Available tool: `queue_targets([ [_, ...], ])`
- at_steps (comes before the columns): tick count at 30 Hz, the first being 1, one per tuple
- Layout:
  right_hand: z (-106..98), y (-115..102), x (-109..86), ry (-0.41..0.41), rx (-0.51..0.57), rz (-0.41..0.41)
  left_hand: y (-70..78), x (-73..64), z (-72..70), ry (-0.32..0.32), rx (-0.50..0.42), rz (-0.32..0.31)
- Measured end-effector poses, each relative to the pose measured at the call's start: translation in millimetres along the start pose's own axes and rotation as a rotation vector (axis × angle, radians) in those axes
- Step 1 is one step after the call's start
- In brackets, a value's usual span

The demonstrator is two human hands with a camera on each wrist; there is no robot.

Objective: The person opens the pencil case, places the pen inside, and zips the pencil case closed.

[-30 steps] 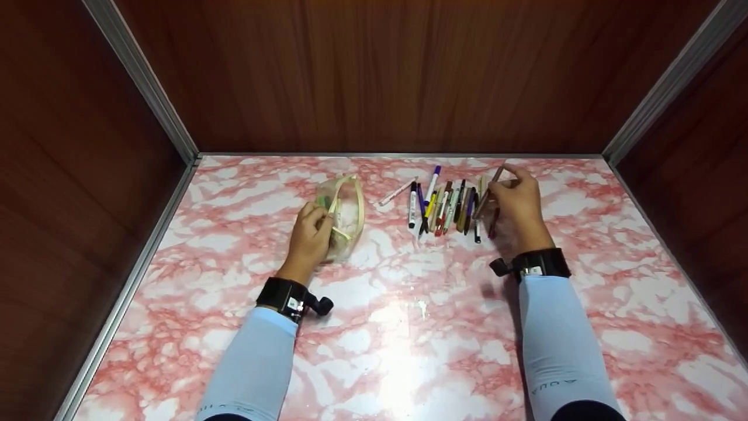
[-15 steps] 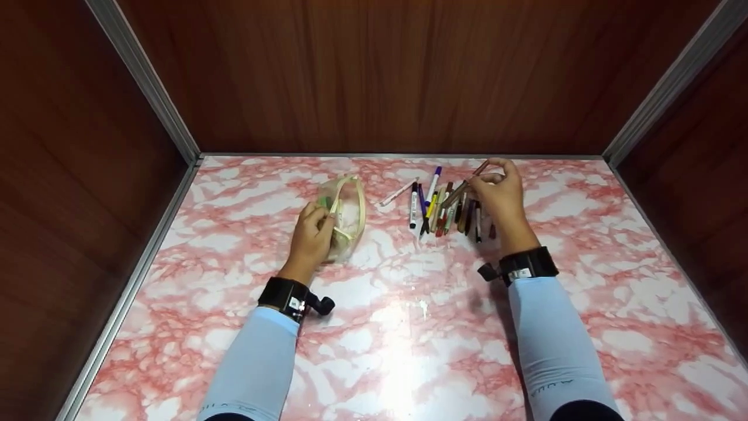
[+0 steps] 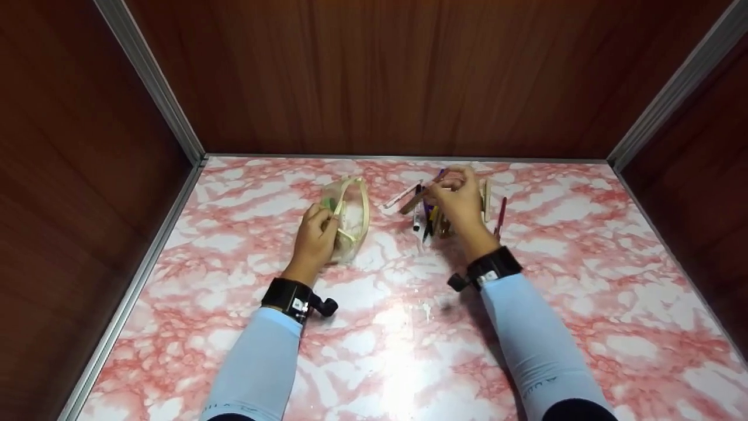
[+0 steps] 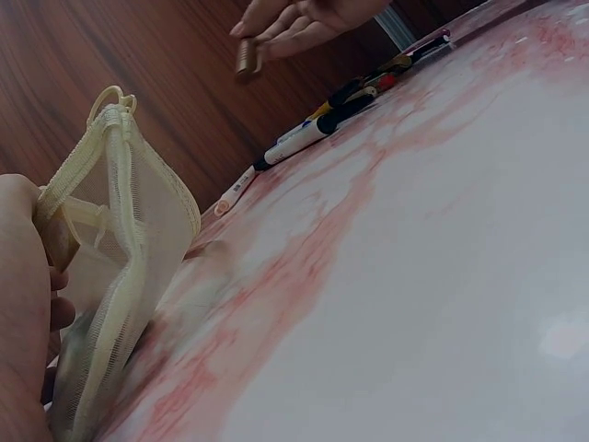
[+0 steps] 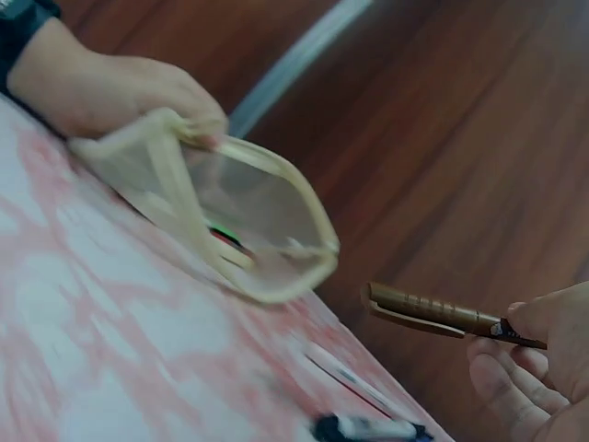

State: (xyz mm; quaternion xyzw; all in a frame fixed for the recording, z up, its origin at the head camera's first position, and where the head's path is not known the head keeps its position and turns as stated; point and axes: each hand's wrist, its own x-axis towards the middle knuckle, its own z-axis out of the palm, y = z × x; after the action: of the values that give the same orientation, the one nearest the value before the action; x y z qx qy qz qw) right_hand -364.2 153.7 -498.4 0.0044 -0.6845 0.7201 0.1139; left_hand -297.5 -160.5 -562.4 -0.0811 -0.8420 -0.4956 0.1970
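Observation:
My left hand (image 3: 315,234) grips the near side of a cream mesh pencil pouch (image 3: 365,213), whose mouth gapes toward the right. Inside the mesh, a few pens (image 5: 228,241) show in the right wrist view, one with a green part. Between thumb and fingers, my right hand (image 3: 460,202) pinches a bronze-brown capped pen (image 5: 428,308), raised above the other pens. Its clipped cap end points toward the pouch. In the left wrist view this brown pen (image 4: 247,57) hangs apart from the pouch (image 4: 124,258).
A heap of pens and markers (image 3: 432,217) lies partly hidden under my right hand. A slim white-and-pink pen (image 3: 401,195) lies left of it, a dark red pen (image 3: 501,217) to its right. Wood-grain walls (image 3: 374,76) enclose the marbled table (image 3: 374,362).
My right hand has moved left across the heap with the brown pen, from its right side toward the pouch. The dark red pen has come into fuller view. My left hand keeps its grip.

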Motion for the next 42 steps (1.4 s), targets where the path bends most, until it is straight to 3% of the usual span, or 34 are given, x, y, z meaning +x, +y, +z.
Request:
queue_targets([
  [5, 39, 3, -8.6, -0.041, 0.044, 0.037, -1.1, 0.1, -1.2, -0.002, 0.008, -0.002],
  [9, 65, 10, -18.0, -0.060, 0.004, 0.067, -1.9, 1.3, -1.4, 0.000, 0.003, 0.009],
  [19, 105, 24, -37.7, -0.130, 0.027, 0.146, -1.1, 1.3, -1.4, -0.011, -0.008, 0.002],
  [23, 112, 24, -41.6, -0.190, -0.140, 0.102, -1.1, 1.4, -2.2, -0.006, -0.001, 0.007],
  [27, 115, 24, -43.2, -0.317, -0.285, 0.075, -1.0, 1.1, -2.9, -0.007, -0.013, -0.005],
  [32, 113, 19, -43.4, -0.448, -0.274, 0.114, -1.1, 1.2, -2.7, 0.002, -0.037, -0.021],
  [37, 97, 10, -37.1, -0.425, -0.260, 0.087, -2.8, 2.2, -1.1, 0.026, -0.053, 0.000],
  [42, 51, -1, -19.0, -0.372, -0.317, 0.062, -3.3, 2.9, -1.3, 0.081, -0.148, 0.007],
])
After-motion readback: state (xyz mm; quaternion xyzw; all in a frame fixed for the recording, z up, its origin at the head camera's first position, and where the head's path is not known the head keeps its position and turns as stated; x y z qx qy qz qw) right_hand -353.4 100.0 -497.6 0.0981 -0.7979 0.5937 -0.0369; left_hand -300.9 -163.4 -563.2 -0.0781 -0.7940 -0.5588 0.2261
